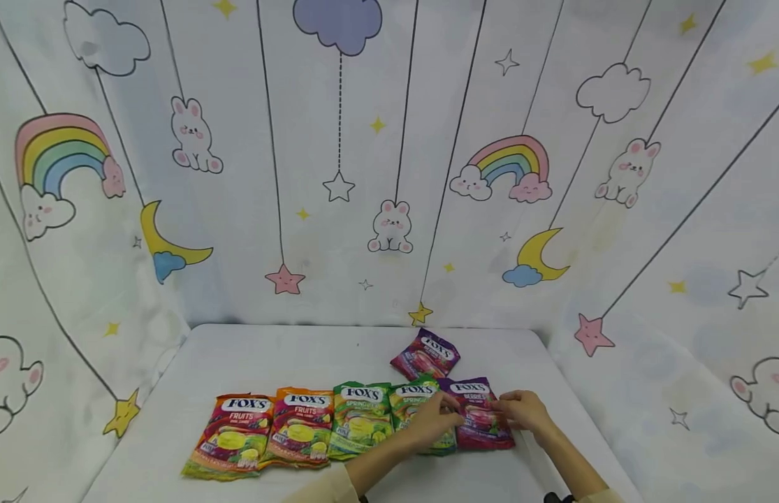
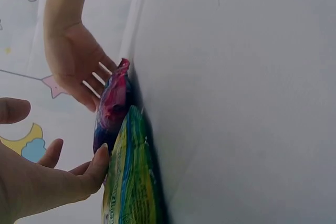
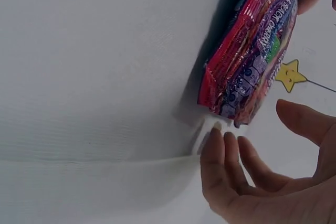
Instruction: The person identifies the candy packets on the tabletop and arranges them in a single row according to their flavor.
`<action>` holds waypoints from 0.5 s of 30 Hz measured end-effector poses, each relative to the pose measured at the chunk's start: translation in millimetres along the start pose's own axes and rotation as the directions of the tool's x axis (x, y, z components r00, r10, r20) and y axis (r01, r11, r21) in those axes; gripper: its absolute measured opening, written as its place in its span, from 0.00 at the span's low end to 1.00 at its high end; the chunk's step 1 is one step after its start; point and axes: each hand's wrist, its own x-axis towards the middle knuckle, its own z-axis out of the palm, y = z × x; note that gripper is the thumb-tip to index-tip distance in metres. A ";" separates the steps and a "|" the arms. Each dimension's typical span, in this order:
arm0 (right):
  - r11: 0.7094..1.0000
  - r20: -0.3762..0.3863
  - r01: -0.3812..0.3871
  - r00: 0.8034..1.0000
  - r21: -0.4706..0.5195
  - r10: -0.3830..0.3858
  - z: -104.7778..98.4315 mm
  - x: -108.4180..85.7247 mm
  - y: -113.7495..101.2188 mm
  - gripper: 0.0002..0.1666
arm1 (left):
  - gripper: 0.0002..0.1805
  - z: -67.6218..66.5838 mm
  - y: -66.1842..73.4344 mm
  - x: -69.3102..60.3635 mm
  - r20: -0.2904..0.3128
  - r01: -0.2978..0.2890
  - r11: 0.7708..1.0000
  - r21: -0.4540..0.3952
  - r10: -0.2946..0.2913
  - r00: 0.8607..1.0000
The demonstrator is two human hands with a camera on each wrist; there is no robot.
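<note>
A purple bag of Fox's Berries candy (image 1: 479, 419) lies face up at the right end of a row of candy bags. My left hand (image 1: 432, 421) is over the seam between it and the neighbouring green candy bag (image 1: 404, 402); in the left wrist view its fingertips touch around the bags' edges, thumb apart. At the purple bag's right edge is my right hand (image 1: 524, 411). In the right wrist view this hand's fingers (image 3: 212, 166) are slightly bent close to the bag's end, with the thumb held away and nothing gripped.
Leftward the row continues with another green bag (image 1: 362, 423) and two orange-red Fruits bags, one beside it (image 1: 299, 429) and one at the far left (image 1: 233, 436). A second purple Berries bag (image 1: 427, 355) lies tilted behind the row. Patterned cloth walls (image 1: 339, 244) surround the white table (image 1: 282, 356).
</note>
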 end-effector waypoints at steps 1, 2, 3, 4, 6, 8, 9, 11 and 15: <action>1.000 -0.010 0.014 1.000 -0.011 -0.014 -0.6 0.9 -1.1 0.28 | 0.18 -1.7 0.1 1.0 0.000 0.003 1.000 -0.007 -0.003 1.000; 0.999 -0.021 0.027 0.999 -0.033 -0.027 -0.8 2.0 -1.8 0.29 | 0.19 -3.5 0.5 1.6 0.001 0.001 1.000 -0.012 -0.001 1.000; 0.998 -0.031 0.038 0.999 -0.055 -0.040 -0.9 2.8 -2.8 0.30 | 0.19 -5.1 0.6 2.5 0.000 -0.001 1.000 -0.017 0.001 1.000; 0.996 -0.042 0.051 0.998 -0.073 -0.054 -0.5 3.6 -3.8 0.30 | 0.19 -6.4 0.4 3.8 -0.002 0.004 1.000 -0.019 -0.004 1.000; 0.990 -0.079 0.070 0.994 -0.125 -0.080 1.3 5.2 -6.7 0.31 | 0.19 -9.5 0.8 5.2 -0.010 -0.002 1.000 -0.031 0.002 1.000; 0.983 -0.122 0.094 0.986 -0.157 -0.114 4.1 7.6 -11.3 0.30 | 0.19 -12.9 0.5 7.6 -0.019 -0.012 0.999 -0.044 0.011 1.000; 0.981 -0.144 0.107 0.981 -0.160 -0.130 5.9 8.9 -14.6 0.30 | 0.19 -14.8 0.3 9.3 -0.025 -0.017 0.999 -0.051 0.016 1.000; 0.978 -0.191 0.130 0.968 -0.161 -0.160 10.0 13.1 -22.0 0.29 | 0.20 -18.8 0.2 12.7 -0.041 -0.043 0.997 -0.064 0.040 0.998; 0.983 -0.227 0.156 0.958 -0.099 -0.175 21.2 21.9 -38.8 0.28 | 0.20 -26.9 -0.5 22.6 -0.079 -0.098 0.993 -0.064 0.093 0.993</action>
